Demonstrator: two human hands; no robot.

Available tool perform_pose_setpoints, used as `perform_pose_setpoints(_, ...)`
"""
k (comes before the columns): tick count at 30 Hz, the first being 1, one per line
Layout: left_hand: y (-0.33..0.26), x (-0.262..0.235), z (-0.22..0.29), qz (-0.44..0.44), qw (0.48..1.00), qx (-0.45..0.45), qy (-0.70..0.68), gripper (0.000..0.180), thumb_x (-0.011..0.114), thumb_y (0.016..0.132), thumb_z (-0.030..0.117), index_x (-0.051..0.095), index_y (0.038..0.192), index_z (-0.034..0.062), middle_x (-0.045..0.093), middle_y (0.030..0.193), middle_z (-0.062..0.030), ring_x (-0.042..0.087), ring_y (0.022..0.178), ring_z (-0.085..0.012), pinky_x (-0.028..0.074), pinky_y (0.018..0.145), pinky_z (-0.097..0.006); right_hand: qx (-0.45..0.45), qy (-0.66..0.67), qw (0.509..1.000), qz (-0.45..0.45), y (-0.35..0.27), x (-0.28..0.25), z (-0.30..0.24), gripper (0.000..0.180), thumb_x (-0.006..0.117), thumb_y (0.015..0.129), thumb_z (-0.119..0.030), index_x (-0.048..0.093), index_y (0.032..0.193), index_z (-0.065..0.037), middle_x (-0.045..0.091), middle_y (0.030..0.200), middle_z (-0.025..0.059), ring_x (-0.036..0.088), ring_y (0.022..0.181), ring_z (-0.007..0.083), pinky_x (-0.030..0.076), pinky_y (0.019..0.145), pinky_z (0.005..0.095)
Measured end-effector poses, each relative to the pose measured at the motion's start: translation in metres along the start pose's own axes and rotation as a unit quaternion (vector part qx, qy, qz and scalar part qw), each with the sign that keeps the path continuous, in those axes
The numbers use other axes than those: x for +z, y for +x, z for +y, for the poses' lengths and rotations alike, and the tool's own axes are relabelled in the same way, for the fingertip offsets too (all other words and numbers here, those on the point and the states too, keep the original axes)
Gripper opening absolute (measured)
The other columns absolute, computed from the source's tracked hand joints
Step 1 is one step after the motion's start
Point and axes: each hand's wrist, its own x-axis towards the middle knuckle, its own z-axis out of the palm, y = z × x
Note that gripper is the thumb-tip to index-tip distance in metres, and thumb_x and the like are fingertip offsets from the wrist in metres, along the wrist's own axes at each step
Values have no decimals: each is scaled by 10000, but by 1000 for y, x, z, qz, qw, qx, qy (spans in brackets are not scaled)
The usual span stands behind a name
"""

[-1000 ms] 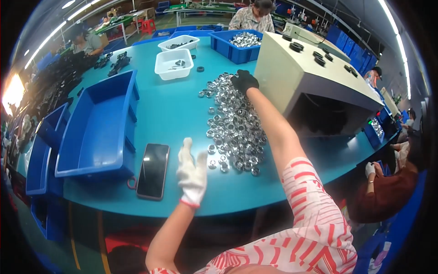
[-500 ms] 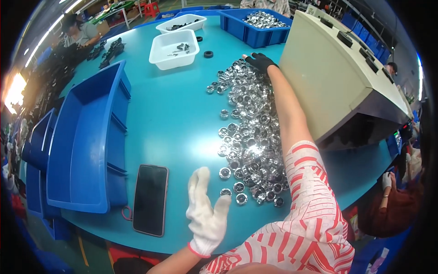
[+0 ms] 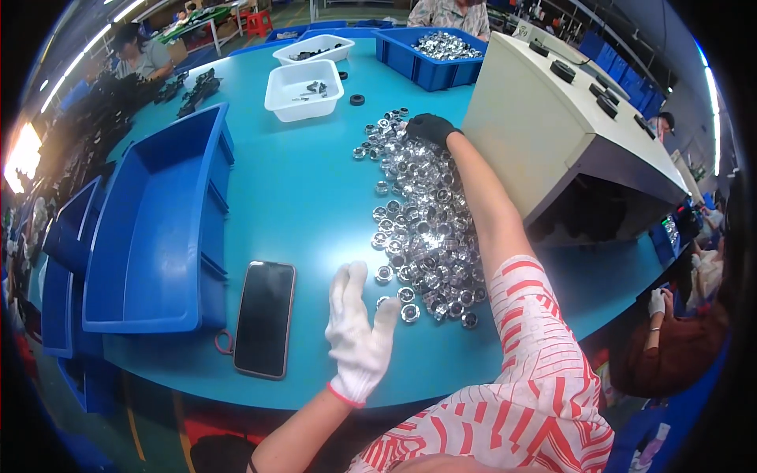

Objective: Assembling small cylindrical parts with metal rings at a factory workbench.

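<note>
A heap of small shiny chrome wheel-shaped parts (image 3: 422, 213) stretches along the table in front of me. At its far end is my right hand (image 3: 430, 128) in a black glove with bare fingertips. It bends down over the parts there; its fingers are mostly hidden behind the back of the hand, so I cannot see whether any part is held. My left hand (image 3: 359, 335), in a white knit glove, is open near the heap's near left edge. Its fingers point away from me, thumb apart, with nothing in it. A few loose wheel parts (image 3: 409, 313) lie next to its thumb.
A smartphone (image 3: 266, 319) and a large blue bin (image 3: 146, 229) are on the left. Farther back stand a white tray (image 3: 303, 106) with small parts and a blue crate (image 3: 426, 72) of chrome parts. A beige machine housing (image 3: 552, 134) borders the right side. People sit around.
My right hand has drawn inward from the heap's far edge, its fingers now bent down. The far parts have shifted slightly. My left hand stays open; the whole view has shifted slightly.
</note>
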Motion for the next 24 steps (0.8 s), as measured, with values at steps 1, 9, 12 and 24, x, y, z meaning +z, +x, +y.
perform_pose_setpoints(1, 0, 0, -3, 3, 1000, 13, 11, 613, 581, 891, 371, 414, 1303, -51, 417, 1310, -296, 424, 1215, -430, 378, 998, -440, -16, -10, 1000, 3, -8, 1, -6, 588, 499, 819, -630, 657, 1098, -137, 596, 1188, 105, 547, 1101, 277, 391, 963, 364)
perform_pose_setpoints(9, -1, 4, -3, 24, 999, 15, 21, 606, 583, 883, 383, 433, 1291, -40, 416, 1311, -293, 415, 1221, -427, 387, 990, -442, -83, -27, 996, -29, -38, 13, -24, 605, 484, 832, -626, 650, 1068, -95, 596, 1132, 166, 542, 1088, 312, 393, 954, 372)
perform_pose_setpoints(12, 0, 4, -3, -10, 1000, -5, 15, 647, 532, 911, 424, 385, 1334, -43, 386, 1365, -244, 351, 1300, -358, 310, 1063, -401, -54, -3, 996, -67, -57, 10, -40, 578, 534, 808, -610, 647, 1105, -127, 599, 1168, 125, 552, 1091, 278, 395, 960, 356)
perform_pose_setpoints(24, 2, 10, -6, 25, 999, 32, 32, 603, 588, 871, 379, 427, 1282, -32, 421, 1312, -249, 410, 1222, -399, 386, 990, -438, -104, 37, 992, -65, -117, 10, -76, 532, 586, 820, -563, 652, 1090, -109, 643, 1011, 82, 643, 759, 132, 497, 599, 292)
